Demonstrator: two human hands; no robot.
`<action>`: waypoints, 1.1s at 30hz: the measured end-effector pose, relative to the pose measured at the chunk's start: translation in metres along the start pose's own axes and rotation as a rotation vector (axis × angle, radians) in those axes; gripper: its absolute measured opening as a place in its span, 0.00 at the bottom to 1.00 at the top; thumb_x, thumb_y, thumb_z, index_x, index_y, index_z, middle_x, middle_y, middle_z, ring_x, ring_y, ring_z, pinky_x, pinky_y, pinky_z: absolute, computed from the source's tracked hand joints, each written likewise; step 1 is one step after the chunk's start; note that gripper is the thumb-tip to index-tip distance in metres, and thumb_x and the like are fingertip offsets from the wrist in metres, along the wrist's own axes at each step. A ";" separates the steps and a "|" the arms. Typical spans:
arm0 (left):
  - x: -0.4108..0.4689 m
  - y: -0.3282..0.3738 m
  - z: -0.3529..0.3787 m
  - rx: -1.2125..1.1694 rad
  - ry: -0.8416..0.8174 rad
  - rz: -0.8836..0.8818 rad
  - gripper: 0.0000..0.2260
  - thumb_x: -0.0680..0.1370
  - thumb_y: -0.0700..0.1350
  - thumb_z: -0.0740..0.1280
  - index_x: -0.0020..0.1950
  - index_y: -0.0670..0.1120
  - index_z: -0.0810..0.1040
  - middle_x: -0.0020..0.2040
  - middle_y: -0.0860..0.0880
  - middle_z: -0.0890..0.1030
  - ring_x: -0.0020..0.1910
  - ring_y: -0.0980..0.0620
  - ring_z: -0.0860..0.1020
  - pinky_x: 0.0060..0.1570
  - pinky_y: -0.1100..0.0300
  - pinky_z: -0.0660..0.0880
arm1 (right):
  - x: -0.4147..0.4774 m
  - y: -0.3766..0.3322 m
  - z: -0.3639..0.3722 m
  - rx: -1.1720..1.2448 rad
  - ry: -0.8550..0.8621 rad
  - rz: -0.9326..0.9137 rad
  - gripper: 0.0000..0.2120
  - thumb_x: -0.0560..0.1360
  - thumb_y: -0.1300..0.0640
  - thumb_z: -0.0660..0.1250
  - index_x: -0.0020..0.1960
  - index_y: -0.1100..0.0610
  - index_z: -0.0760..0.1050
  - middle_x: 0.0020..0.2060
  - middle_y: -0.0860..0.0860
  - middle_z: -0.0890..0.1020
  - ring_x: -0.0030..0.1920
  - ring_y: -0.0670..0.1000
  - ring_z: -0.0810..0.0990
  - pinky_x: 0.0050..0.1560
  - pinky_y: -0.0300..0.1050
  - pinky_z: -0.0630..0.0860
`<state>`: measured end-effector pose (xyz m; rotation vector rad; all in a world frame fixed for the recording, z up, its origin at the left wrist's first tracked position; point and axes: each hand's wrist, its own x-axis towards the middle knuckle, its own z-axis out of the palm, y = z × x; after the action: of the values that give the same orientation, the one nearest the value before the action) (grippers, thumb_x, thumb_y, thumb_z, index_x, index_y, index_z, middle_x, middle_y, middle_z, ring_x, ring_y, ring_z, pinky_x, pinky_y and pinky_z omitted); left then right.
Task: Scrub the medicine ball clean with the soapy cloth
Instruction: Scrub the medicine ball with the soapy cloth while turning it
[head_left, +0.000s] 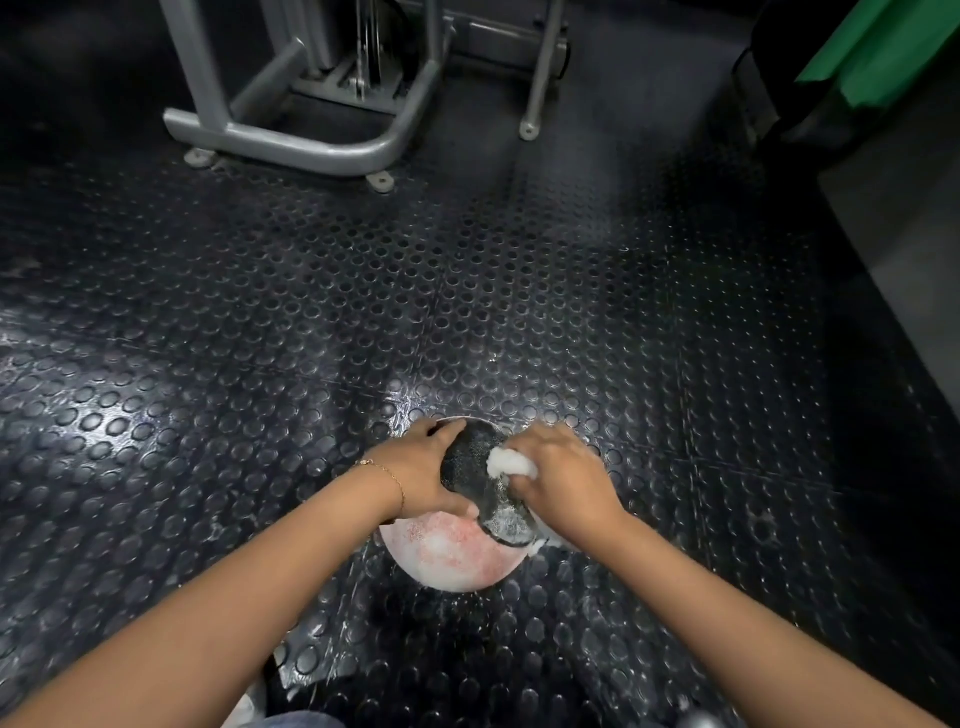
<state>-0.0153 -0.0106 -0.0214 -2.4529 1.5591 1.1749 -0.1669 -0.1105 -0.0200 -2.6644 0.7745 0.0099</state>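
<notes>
A medicine ball (447, 556) sits on the studded black floor mat, its near side pink-red and filmed with white suds, its top a black panel speckled with foam. My left hand (421, 475) lies over the ball's left side, fingers and thumb spread around the black panel and steadying it. My right hand (563, 478) grips a white soapy cloth (511, 462) and presses it against the ball's upper right side. Most of the cloth is hidden under the fingers.
Wet, sudsy rubber flooring (467, 312) surrounds the ball. A grey steel machine frame (291, 137) with bolted feet stands at the far left-centre, a thin grey post (535, 98) beside it. Dark equipment with a green part (878, 47) fills the far right.
</notes>
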 end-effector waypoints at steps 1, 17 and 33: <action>0.001 0.000 0.000 -0.008 0.004 -0.008 0.47 0.69 0.64 0.69 0.77 0.55 0.43 0.77 0.49 0.48 0.71 0.46 0.65 0.63 0.58 0.67 | -0.004 -0.001 0.000 -0.003 -0.006 -0.026 0.12 0.75 0.54 0.63 0.58 0.49 0.74 0.52 0.43 0.75 0.53 0.44 0.69 0.50 0.34 0.61; 0.006 0.001 0.000 -0.019 0.025 -0.065 0.47 0.70 0.65 0.68 0.78 0.53 0.42 0.77 0.46 0.50 0.68 0.45 0.68 0.59 0.58 0.71 | 0.003 0.000 -0.007 -0.027 0.012 -0.062 0.13 0.74 0.57 0.64 0.58 0.51 0.75 0.54 0.44 0.76 0.50 0.42 0.66 0.61 0.38 0.64; 0.011 0.001 -0.003 -0.037 0.006 -0.093 0.48 0.69 0.65 0.69 0.77 0.54 0.43 0.76 0.46 0.52 0.68 0.45 0.68 0.61 0.55 0.71 | -0.008 -0.001 -0.002 -0.075 0.044 -0.109 0.13 0.67 0.58 0.71 0.52 0.54 0.78 0.47 0.46 0.80 0.47 0.47 0.72 0.48 0.38 0.70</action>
<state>-0.0117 -0.0208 -0.0248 -2.5243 1.4201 1.1934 -0.1732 -0.1060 -0.0171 -2.7826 0.6534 -0.0494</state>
